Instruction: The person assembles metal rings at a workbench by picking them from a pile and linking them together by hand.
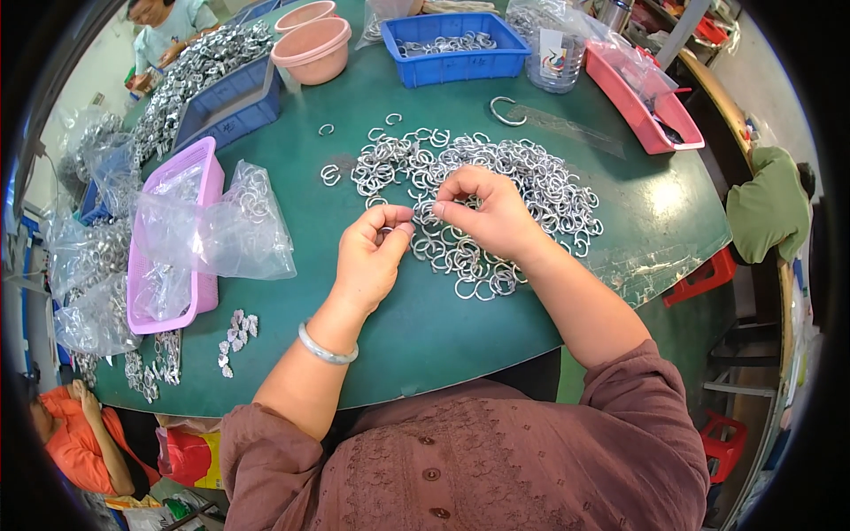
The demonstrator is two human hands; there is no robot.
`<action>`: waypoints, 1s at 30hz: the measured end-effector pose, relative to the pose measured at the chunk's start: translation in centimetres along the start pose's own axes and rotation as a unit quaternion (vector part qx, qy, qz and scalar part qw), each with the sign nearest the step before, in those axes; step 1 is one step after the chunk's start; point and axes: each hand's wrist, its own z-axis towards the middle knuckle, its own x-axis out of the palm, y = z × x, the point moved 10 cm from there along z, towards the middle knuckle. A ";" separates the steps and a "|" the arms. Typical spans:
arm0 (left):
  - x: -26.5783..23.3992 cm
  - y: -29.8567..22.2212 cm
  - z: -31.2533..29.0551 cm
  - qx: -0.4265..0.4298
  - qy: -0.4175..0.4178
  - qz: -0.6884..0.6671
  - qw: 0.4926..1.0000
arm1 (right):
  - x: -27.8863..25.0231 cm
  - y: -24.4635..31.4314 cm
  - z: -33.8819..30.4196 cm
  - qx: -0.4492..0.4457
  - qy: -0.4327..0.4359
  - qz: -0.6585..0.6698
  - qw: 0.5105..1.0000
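Note:
A heap of silver open metal rings point(540, 177) is spread on the green table in front of me. At its near-left edge my left hand point(376, 243) is closed in a pinch, and a bit of a silver ring point(386, 231) shows between thumb and fingers. Over the middle of the heap, my right hand point(482, 208) has thumb and forefinger pressed together; whatever they hold is too small to make out. The two hands are close but apart. A few loose rings point(330, 174) lie left of the heap, and a larger ring point(507, 111) lies beyond it.
A pink basket point(209, 265) with plastic bags stands left, near leaf-shaped metal pieces point(235, 336). Blue trays point(456, 75), pink bowls point(312, 55), a clear jar point(555, 71) and a red tray point(642, 111) line the far side. Other people sit around the table point(425, 354).

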 end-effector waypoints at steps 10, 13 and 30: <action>1.3 -1.0 -0.7 0.028 0.039 -0.036 0.998 | 2.7 -3.2 -1.8 0.268 0.034 0.440 0.856; 1.5 -1.7 -0.9 0.080 0.036 -0.053 0.995 | 4.0 -3.1 -2.2 0.293 0.062 0.483 0.823; 0.8 -5.7 -2.3 0.287 -0.040 0.102 0.952 | 5.1 -2.7 -2.5 0.284 0.116 0.444 0.842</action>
